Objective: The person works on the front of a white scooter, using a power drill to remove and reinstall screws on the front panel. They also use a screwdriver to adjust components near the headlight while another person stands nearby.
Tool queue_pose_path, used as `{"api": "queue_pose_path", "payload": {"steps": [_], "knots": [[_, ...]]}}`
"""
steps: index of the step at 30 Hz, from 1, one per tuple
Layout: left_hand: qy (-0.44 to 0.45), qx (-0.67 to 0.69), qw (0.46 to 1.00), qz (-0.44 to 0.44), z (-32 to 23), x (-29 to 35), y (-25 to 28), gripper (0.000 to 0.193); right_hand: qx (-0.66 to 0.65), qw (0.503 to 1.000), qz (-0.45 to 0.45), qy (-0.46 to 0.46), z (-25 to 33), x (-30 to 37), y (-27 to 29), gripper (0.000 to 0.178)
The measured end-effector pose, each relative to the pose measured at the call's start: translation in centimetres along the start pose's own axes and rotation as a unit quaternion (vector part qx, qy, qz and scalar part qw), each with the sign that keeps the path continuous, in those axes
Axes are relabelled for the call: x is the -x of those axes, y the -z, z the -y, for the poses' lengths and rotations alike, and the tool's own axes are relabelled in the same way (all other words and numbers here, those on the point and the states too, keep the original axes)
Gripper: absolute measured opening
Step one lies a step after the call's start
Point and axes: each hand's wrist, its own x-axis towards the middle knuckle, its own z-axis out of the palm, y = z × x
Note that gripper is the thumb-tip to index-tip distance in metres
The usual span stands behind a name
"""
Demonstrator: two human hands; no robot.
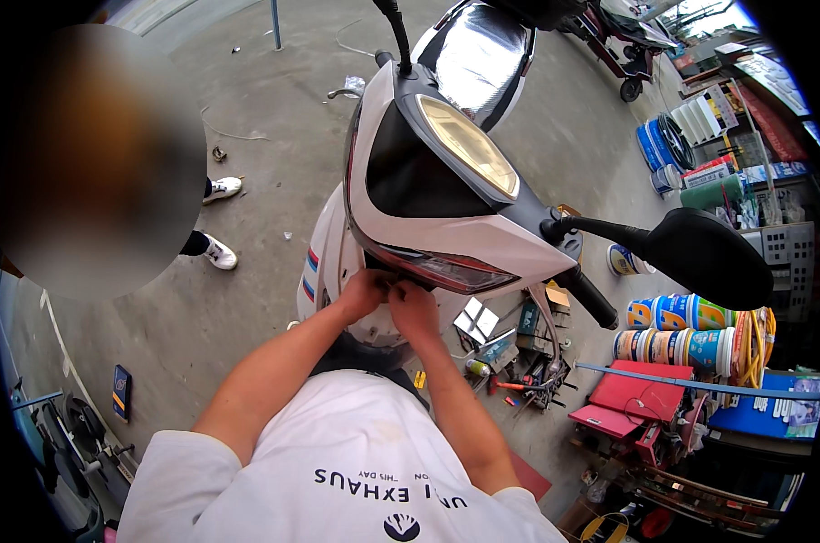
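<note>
A white electric scooter (529,242) stands in front of me, its nose facing me. Below its clear headlight (455,270), my left hand (365,294) and my right hand (414,315) meet at a dark gap in the front fairing. The fingers of both are curled and pressed in close together. Whatever they grip is too small or hidden to make out. A dark panel (419,172) and an amber-tinted display cover (469,145) sit above the headlight. Under my hands, the lower fairing (374,328) partly shows.
The scooter's right mirror (710,258) and handlebar grip (595,299) jut out to the right. Scattered tools (532,380) lie on the floor beyond my right arm. Paint buckets (672,348) and a red cabinet (632,394) stand farther right. At left is a person wearing white shoes (220,252).
</note>
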Motion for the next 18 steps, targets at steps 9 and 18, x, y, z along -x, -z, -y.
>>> {"api": "queue_pose_path", "payload": {"steps": [9, 18], "knots": [[-0.004, -0.035, 0.999, -0.031, -0.7, 0.3, -0.5, 0.029, 0.037, 0.995, -0.013, 0.087, -1.5, -2.2, -1.1, 0.028], [0.005, -0.03, 0.999, -0.029, -0.7, 0.5, -0.2, 0.027, 0.032, 0.991, 0.03, 0.125, -3.2, -4.5, -2.2, 0.031]]}}
